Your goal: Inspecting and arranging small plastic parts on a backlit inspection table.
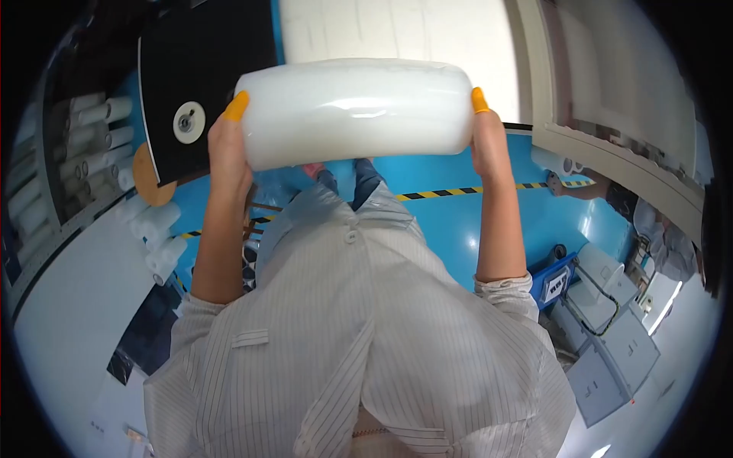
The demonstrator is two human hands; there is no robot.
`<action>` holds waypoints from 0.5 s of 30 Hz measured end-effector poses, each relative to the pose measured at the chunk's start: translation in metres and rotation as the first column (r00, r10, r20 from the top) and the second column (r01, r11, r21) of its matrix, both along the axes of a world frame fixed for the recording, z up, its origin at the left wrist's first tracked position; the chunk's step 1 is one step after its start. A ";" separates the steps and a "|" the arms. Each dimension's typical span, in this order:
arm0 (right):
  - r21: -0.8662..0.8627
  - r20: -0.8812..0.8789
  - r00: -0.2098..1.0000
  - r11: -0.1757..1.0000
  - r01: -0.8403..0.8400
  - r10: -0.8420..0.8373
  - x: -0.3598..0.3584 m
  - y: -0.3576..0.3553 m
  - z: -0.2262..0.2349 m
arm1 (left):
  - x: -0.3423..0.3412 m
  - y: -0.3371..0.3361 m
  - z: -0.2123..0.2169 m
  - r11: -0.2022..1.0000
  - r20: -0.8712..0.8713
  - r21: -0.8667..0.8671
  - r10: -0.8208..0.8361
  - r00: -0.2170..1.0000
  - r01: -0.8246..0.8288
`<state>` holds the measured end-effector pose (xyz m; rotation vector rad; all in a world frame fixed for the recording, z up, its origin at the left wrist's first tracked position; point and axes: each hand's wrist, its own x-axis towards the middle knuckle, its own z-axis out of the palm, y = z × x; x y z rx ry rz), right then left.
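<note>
A wide, glossy white roll of film (359, 114) is held level in front of my body, one end in each hand. My left hand (229, 141) grips the left end, an orange finger cot on its thumb. At the right end my right hand (489, 137) holds on in the same way, also with an orange cot on the thumb. The fingers of both hands are mostly hidden behind the roll's ends. Beyond the roll lies a white flat surface (412, 30), part of which the roll covers.
A black tabletop (221, 53) at the far left bears a white disc (188, 122) with a metal centre. Racks with several white rolls (99, 145) stand at the left. A pale machine frame (588, 145) borders the right. Striped tape (450, 194) crosses the blue floor (458, 229). Grey boxes (603, 382) sit lower right.
</note>
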<state>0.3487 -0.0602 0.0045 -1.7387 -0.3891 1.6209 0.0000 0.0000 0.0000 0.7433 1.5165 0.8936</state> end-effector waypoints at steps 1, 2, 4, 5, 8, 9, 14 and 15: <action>0.046 0.123 0.992 0.999 -0.008 0.002 -0.007 -0.004 -0.001 | -0.002 -0.002 0.001 0.999 -0.023 -0.017 0.029 0.999 -0.029; 0.051 0.255 0.967 0.999 0.002 -0.015 -0.013 -0.008 -0.001 | -0.004 -0.004 0.001 0.998 -0.048 -0.036 0.056 0.997 -0.058; 0.269 0.428 0.901 0.962 -0.045 -0.077 -0.007 -0.018 0.000 | 0.015 -0.009 0.003 0.998 -0.062 -0.022 0.055 0.997 -0.056; 0.431 0.580 0.797 0.894 -0.124 -0.169 -0.010 -0.019 0.001 | 0.016 -0.008 0.001 0.998 -0.069 0.018 0.061 0.996 -0.060; 0.458 0.758 0.627 0.830 -0.318 -0.178 -0.012 -0.018 0.006 | 0.015 -0.005 -0.004 0.998 -0.045 0.017 0.066 0.997 -0.065; 0.454 0.825 0.535 0.776 -0.438 -0.180 -0.014 -0.020 0.007 | 0.014 -0.006 -0.005 0.996 -0.058 0.004 0.084 0.995 -0.084; 0.409 0.911 0.311 0.693 -0.594 -0.271 -0.024 -0.029 0.002 | 0.013 -0.003 -0.004 0.999 -0.123 -0.035 0.021 0.992 -0.025; 0.396 0.918 0.285 0.649 -0.649 -0.275 -0.030 -0.032 0.001 | 0.012 0.001 -0.004 0.996 -0.168 -0.084 -0.014 0.986 0.000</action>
